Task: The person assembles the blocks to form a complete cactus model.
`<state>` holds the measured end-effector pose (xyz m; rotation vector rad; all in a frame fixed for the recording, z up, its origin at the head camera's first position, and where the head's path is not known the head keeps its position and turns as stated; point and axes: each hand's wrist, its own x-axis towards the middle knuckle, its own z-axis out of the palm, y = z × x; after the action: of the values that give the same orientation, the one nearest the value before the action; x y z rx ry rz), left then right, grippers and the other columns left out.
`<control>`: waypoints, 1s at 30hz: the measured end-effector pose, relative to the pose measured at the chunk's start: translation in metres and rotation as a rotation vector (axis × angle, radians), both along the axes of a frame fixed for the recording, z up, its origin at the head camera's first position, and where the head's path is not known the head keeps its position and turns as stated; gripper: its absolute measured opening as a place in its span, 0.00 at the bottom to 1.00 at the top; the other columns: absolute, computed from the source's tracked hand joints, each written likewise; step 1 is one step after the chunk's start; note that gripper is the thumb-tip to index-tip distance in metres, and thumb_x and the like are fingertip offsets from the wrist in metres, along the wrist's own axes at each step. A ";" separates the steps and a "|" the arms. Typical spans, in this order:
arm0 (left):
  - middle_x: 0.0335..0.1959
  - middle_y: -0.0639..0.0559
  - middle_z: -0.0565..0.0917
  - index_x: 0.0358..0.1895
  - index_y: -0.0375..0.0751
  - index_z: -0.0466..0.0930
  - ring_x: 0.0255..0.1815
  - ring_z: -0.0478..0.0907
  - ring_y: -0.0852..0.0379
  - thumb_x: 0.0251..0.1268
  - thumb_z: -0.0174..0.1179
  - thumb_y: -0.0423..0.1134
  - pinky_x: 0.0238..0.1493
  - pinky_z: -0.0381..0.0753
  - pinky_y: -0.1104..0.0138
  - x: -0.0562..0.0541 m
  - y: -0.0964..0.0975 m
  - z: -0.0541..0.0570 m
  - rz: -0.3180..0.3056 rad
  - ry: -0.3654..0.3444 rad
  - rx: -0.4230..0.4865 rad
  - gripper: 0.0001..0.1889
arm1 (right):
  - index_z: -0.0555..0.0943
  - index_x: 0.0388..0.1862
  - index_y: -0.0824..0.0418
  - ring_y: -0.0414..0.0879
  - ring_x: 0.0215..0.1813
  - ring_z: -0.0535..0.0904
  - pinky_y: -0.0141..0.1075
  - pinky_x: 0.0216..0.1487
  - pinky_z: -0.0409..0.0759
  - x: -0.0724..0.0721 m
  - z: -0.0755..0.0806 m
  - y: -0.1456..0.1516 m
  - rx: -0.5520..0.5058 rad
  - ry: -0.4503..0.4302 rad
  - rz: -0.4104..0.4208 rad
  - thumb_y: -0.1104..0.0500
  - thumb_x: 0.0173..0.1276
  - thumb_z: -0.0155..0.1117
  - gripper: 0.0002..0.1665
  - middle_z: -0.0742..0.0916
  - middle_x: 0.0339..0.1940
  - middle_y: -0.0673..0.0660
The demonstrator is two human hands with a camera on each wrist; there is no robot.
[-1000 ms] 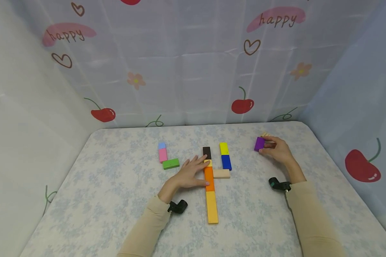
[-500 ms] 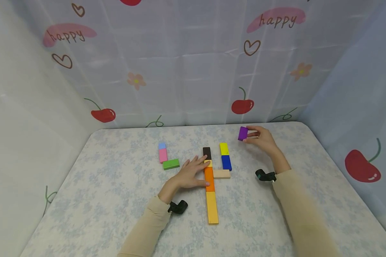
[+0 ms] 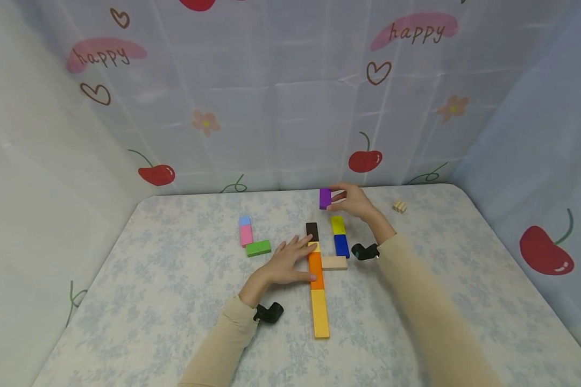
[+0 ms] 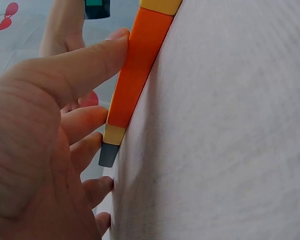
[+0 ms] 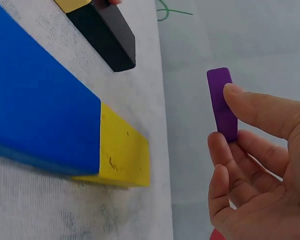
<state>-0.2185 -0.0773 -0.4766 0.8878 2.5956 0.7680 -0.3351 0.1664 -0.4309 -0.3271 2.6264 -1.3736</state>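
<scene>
My right hand (image 3: 355, 203) pinches a purple block (image 3: 325, 199) between thumb and fingers, beyond the far end of a row of blocks. In the right wrist view the purple block (image 5: 222, 105) stands out against the backdrop. My left hand (image 3: 285, 263) lies spread over the row, its thumb at the orange block (image 3: 316, 277) and its fingertips by the small yellow block (image 3: 314, 247) and the black block (image 3: 312, 231). The long amber block (image 3: 320, 314) forms the row's near end. Beside the orange block, a plain wooden block (image 3: 334, 263) points right.
Right of the row, a bright yellow block (image 3: 338, 225) meets a blue block (image 3: 341, 245). To the left lie a light blue block (image 3: 244, 220), a pink block (image 3: 246, 235) and a green block (image 3: 259, 248). Small wooden pieces (image 3: 399, 207) sit at the far right.
My right hand has carried the purple block leftward and away from me, from the right side to beyond the black block. The small wooden pieces are uncovered. My left hand stays put.
</scene>
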 end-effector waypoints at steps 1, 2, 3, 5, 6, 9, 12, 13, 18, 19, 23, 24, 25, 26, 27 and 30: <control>0.81 0.54 0.48 0.76 0.49 0.59 0.81 0.39 0.42 0.60 0.65 0.57 0.77 0.35 0.42 0.000 0.000 0.000 -0.001 -0.002 0.001 0.43 | 0.70 0.70 0.62 0.59 0.61 0.77 0.52 0.60 0.78 -0.002 -0.002 -0.003 0.007 -0.001 0.011 0.60 0.61 0.72 0.38 0.76 0.67 0.63; 0.81 0.54 0.48 0.76 0.49 0.59 0.81 0.39 0.42 0.60 0.65 0.57 0.77 0.35 0.42 0.000 0.000 0.000 -0.001 -0.004 0.001 0.43 | 0.70 0.70 0.62 0.59 0.61 0.78 0.51 0.60 0.79 -0.003 -0.003 -0.007 0.011 -0.002 0.022 0.60 0.60 0.73 0.39 0.76 0.67 0.63; 0.81 0.54 0.48 0.76 0.49 0.59 0.81 0.39 0.42 0.60 0.65 0.57 0.77 0.35 0.42 0.000 0.000 0.000 -0.003 -0.005 0.002 0.43 | 0.70 0.70 0.62 0.59 0.61 0.78 0.51 0.60 0.79 -0.005 -0.004 -0.010 0.014 -0.006 0.031 0.60 0.60 0.73 0.39 0.76 0.68 0.63; 0.81 0.53 0.48 0.76 0.48 0.59 0.81 0.39 0.42 0.60 0.65 0.56 0.77 0.35 0.42 -0.001 0.000 -0.001 -0.003 -0.005 0.004 0.43 | 0.70 0.70 0.62 0.59 0.61 0.78 0.50 0.59 0.80 -0.007 -0.007 -0.015 0.020 -0.014 0.042 0.60 0.60 0.73 0.39 0.76 0.68 0.63; 0.81 0.53 0.48 0.76 0.48 0.59 0.81 0.39 0.42 0.61 0.65 0.56 0.77 0.35 0.42 -0.001 0.000 -0.001 -0.003 -0.008 0.005 0.42 | 0.71 0.69 0.62 0.59 0.61 0.78 0.50 0.59 0.80 -0.008 -0.008 -0.017 0.025 -0.021 0.043 0.60 0.60 0.73 0.38 0.76 0.67 0.63; 0.81 0.54 0.48 0.76 0.48 0.59 0.81 0.39 0.42 0.61 0.65 0.56 0.77 0.35 0.42 -0.001 0.000 -0.001 -0.003 -0.009 0.008 0.42 | 0.71 0.69 0.60 0.58 0.61 0.78 0.50 0.60 0.79 -0.009 -0.011 -0.023 0.040 -0.046 0.043 0.60 0.59 0.73 0.38 0.76 0.67 0.63; 0.81 0.54 0.48 0.76 0.49 0.59 0.81 0.39 0.43 0.60 0.65 0.56 0.77 0.34 0.43 -0.001 0.000 -0.001 -0.002 -0.012 0.010 0.43 | 0.72 0.69 0.60 0.58 0.61 0.78 0.51 0.62 0.77 -0.011 -0.014 -0.026 0.056 -0.069 0.055 0.60 0.59 0.73 0.38 0.76 0.67 0.62; 0.81 0.54 0.48 0.76 0.49 0.59 0.81 0.39 0.42 0.60 0.65 0.56 0.77 0.34 0.43 -0.001 -0.001 -0.001 -0.002 -0.011 0.012 0.42 | 0.72 0.69 0.61 0.58 0.61 0.78 0.51 0.62 0.77 -0.011 -0.015 -0.027 0.058 -0.074 0.062 0.60 0.59 0.73 0.38 0.76 0.67 0.63; 0.81 0.54 0.48 0.76 0.48 0.59 0.81 0.39 0.42 0.61 0.65 0.56 0.77 0.34 0.42 -0.002 -0.001 -0.001 -0.007 -0.011 0.011 0.42 | 0.71 0.69 0.62 0.59 0.62 0.78 0.51 0.63 0.77 -0.012 -0.018 -0.031 0.071 -0.093 0.098 0.62 0.60 0.72 0.37 0.75 0.68 0.63; 0.81 0.54 0.48 0.76 0.48 0.59 0.81 0.39 0.42 0.61 0.65 0.56 0.77 0.34 0.42 -0.002 -0.001 -0.001 -0.008 -0.009 0.012 0.42 | 0.71 0.69 0.62 0.59 0.62 0.78 0.51 0.63 0.77 -0.012 -0.018 -0.032 0.070 -0.096 0.101 0.62 0.60 0.72 0.37 0.75 0.68 0.64; 0.81 0.53 0.48 0.76 0.48 0.59 0.81 0.40 0.40 0.61 0.65 0.55 0.77 0.36 0.41 -0.002 -0.002 -0.001 -0.014 -0.001 0.018 0.42 | 0.71 0.69 0.63 0.59 0.62 0.78 0.51 0.63 0.76 -0.012 -0.020 -0.034 0.077 -0.099 0.117 0.62 0.61 0.71 0.36 0.75 0.68 0.64; 0.81 0.53 0.49 0.76 0.48 0.59 0.81 0.40 0.40 0.61 0.65 0.55 0.77 0.36 0.41 -0.002 -0.002 -0.001 -0.015 -0.001 0.018 0.42 | 0.71 0.69 0.63 0.59 0.62 0.78 0.51 0.64 0.76 -0.012 -0.020 -0.034 0.080 -0.100 0.121 0.62 0.61 0.71 0.36 0.75 0.68 0.64; 0.81 0.53 0.49 0.76 0.48 0.59 0.81 0.40 0.40 0.61 0.65 0.55 0.77 0.36 0.41 -0.002 -0.002 -0.001 -0.015 -0.001 0.018 0.42 | 0.72 0.68 0.63 0.58 0.62 0.78 0.51 0.64 0.76 -0.012 -0.021 -0.034 0.086 -0.101 0.122 0.62 0.61 0.71 0.36 0.75 0.68 0.64; 0.81 0.53 0.49 0.76 0.48 0.59 0.81 0.40 0.40 0.61 0.65 0.55 0.77 0.36 0.41 -0.002 -0.002 0.000 -0.015 -0.001 0.017 0.42 | 0.72 0.68 0.63 0.58 0.62 0.78 0.51 0.64 0.75 -0.013 -0.022 -0.034 0.093 -0.101 0.124 0.62 0.61 0.71 0.36 0.76 0.68 0.64; 0.81 0.53 0.49 0.76 0.48 0.59 0.81 0.40 0.41 0.61 0.65 0.55 0.77 0.36 0.41 -0.001 -0.002 0.000 -0.015 -0.002 0.016 0.42 | 0.72 0.68 0.63 0.58 0.62 0.78 0.51 0.65 0.75 -0.014 -0.023 -0.034 0.098 -0.102 0.125 0.61 0.61 0.71 0.36 0.76 0.68 0.64; 0.81 0.53 0.48 0.76 0.48 0.59 0.81 0.40 0.41 0.61 0.65 0.55 0.77 0.35 0.42 -0.001 -0.002 0.002 -0.012 -0.007 0.014 0.42 | 0.73 0.67 0.63 0.57 0.60 0.79 0.50 0.65 0.75 -0.015 -0.025 -0.034 0.114 -0.105 0.126 0.60 0.61 0.72 0.35 0.77 0.66 0.64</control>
<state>-0.2194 -0.0790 -0.4750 0.9018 2.5793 0.7851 -0.3501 0.1326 -0.4554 -0.3872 2.5376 -1.1646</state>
